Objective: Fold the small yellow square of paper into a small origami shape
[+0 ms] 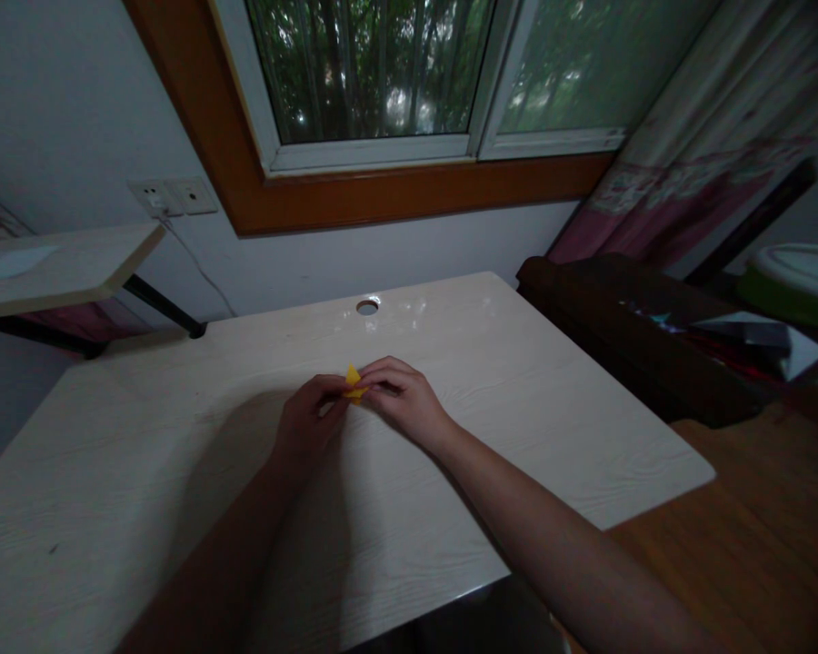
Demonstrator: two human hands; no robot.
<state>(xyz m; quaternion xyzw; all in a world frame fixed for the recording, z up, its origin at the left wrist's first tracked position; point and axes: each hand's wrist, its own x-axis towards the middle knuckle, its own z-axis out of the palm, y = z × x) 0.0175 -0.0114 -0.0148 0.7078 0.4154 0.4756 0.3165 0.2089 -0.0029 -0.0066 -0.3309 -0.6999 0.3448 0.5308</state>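
Note:
A small piece of folded yellow paper [354, 375] is held between my two hands, above the middle of the pale wooden table [409, 509]. My left hand [312, 413] pinches its left side, fingers closed. From the right, my right hand [404, 397] grips the paper with thumb and fingertips. One pointed corner sticks up between the hands, and a little yellow shows below the fingertips. The fingers cover the rest of the paper, so its full shape is hidden.
Behind the hands, the tabletop has a round cable hole [367, 308]. A raised shelf [61, 268] on black legs stands at the left. A white cord [194, 263] hangs from the wall socket [173, 196]. Dark wooden furniture [586, 318] stands beyond the table's right edge.

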